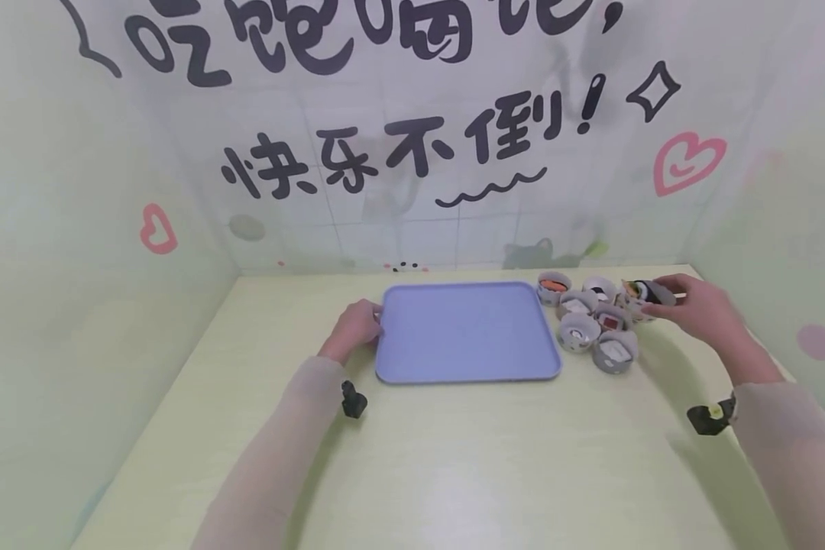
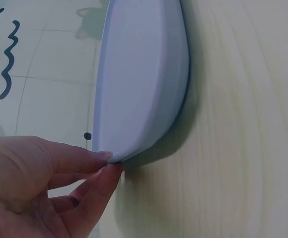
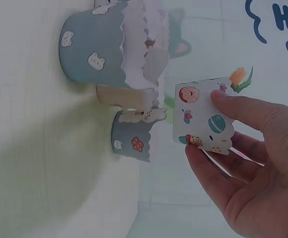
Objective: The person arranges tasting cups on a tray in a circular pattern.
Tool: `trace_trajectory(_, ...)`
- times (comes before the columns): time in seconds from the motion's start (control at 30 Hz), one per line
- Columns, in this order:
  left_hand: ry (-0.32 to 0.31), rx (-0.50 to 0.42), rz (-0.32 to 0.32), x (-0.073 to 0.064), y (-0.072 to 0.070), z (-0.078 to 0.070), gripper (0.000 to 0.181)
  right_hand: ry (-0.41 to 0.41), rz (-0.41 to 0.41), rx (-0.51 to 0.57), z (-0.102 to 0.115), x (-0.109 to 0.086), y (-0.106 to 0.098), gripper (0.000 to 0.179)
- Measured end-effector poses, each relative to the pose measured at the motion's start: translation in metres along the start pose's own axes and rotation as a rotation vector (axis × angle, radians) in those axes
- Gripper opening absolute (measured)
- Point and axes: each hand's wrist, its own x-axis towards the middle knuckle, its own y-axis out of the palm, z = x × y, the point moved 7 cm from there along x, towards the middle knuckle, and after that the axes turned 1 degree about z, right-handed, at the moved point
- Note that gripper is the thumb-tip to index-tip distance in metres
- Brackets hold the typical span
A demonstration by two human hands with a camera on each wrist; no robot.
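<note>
My left hand (image 1: 356, 325) pinches the left rim of a lavender tray (image 1: 467, 332) between thumb and fingers. In the left wrist view the tray corner (image 2: 134, 99) sits between the fingertips. At the far right, my right hand (image 1: 704, 309) grips a small paper baking cup (image 3: 201, 116), white with doughnut and macaron prints and a scalloped edge. In the head view a dark-and-white piece with some orange (image 1: 642, 290) shows by that hand's fingers. The held cup is above the table in the right wrist view, apart from the grey cups there.
Several paper cups (image 1: 615, 355) cluster right of the tray, some with contents, one holding something orange (image 1: 553, 285). Grey-blue cups (image 3: 92, 49) with animal prints stand by the right hand. A printed wall (image 1: 412, 229) borders the back of the pale table (image 1: 454, 466).
</note>
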Motion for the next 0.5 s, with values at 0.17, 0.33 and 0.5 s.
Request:
trace_trajectory(0.17,-0.011,-0.005,-0.005,0.0,-0.002,0.003,0.058,-0.031,0.009,0.026,0.025,0.01,0.007,0.071)
trace_trajectory(0.33,-0.013,-0.013,0.001,-0.002,0.0,0.004,0.058,-0.045,0.04,0.063,0.049,0.022,0.019,0.07)
trace_trajectory(0.5,0.006,-0.016,-0.009,-0.001,0.0,0.002,0.057,-0.07,0.059,0.097,0.075,0.035,0.032,0.07)
